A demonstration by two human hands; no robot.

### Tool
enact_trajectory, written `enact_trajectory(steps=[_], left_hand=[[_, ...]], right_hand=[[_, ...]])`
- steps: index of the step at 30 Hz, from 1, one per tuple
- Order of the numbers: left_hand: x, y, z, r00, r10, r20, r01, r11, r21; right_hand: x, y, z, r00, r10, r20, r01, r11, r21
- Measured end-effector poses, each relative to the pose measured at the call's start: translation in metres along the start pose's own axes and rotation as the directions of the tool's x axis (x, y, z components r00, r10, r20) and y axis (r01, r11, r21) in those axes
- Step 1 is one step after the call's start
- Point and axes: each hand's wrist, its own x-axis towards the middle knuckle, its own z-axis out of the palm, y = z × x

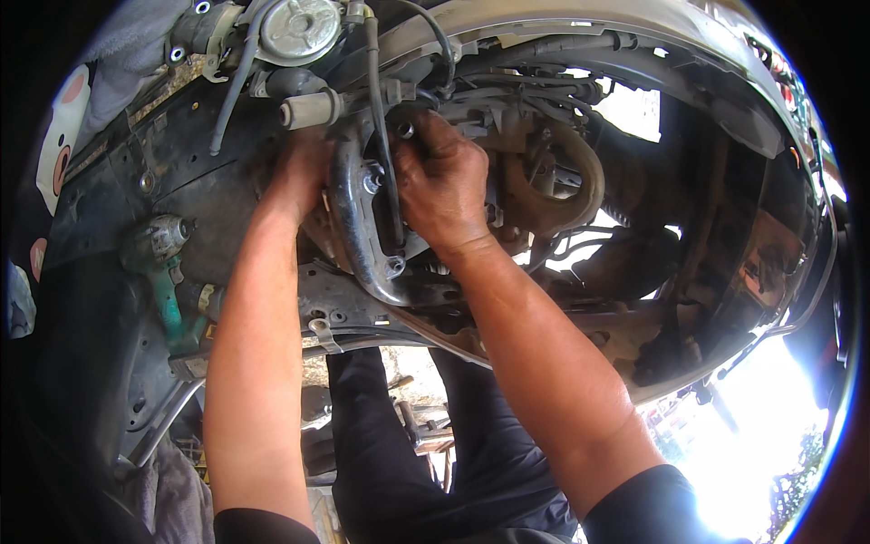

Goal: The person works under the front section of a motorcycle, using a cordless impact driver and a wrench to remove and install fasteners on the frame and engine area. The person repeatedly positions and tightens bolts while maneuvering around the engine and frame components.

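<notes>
Deep in a vehicle's engine bay, my right hand [446, 177] is closed, with fingers curled. A small round-ended metal piece [406, 131] pokes out from between its thumb and fingers. My left hand [304, 168] reaches in behind a curved black metal bracket [346, 208] with bolts along it, and its fingers are hidden there. A thin black hose [379, 109] hangs down between the two hands. Just above my left hand sits a pale cylindrical part [308, 110].
A teal cordless impact wrench [168, 290] rests on the left side. Up top is a round silver cap [300, 27] among hoses. To the right lies a beige ring-shaped part [580, 172]. A metal body panel edge [544, 18] curves across the top. Grey cloth [172, 490] lies lower left.
</notes>
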Motion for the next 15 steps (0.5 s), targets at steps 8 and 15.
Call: enact_trajectory(steps=[8,15], left_hand=[[0.021,0.023,0.008,0.989,-0.137,0.047,0.119,0.956,0.267],[0.049,0.055,0.028,0.984,-0.145,0.099,0.105,0.94,0.324]], right_hand=[[-0.005,-0.03,-0.047,0.985,0.155,-0.081,-0.137,0.972,0.189],[0.056,-0.043,-0.152,0.869,0.204,-0.45,-0.273,0.957,-0.093]])
